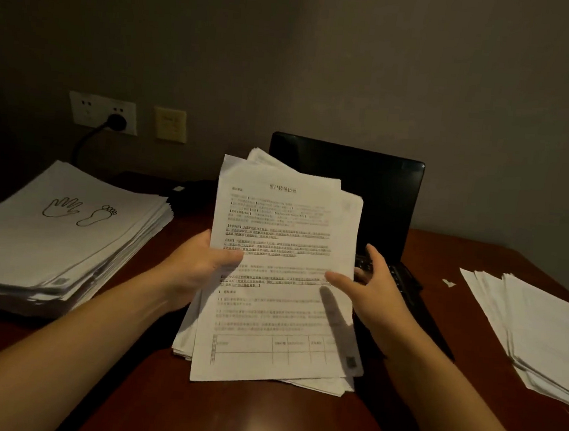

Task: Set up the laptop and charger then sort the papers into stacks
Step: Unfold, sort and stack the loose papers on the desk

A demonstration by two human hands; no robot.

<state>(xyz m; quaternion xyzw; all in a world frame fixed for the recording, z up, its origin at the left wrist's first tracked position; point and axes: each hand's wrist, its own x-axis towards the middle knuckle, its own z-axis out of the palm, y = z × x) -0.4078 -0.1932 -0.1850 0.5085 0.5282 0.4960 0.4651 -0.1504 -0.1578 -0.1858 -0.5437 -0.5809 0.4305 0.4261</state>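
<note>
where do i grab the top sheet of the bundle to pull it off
Pinch the top sheet at its right edge, from the right. The left hand grips the bundle by its left edge, pinning that side; the right hand has its thumb on the free side.

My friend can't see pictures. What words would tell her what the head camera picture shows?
The left hand and right hand hold a bundle of printed papers above a wooden desk, before an open dark laptop. A thick paper stack with hand and foot outlines lies left, a smaller stack right; a plug sits in the wall socket.
</note>
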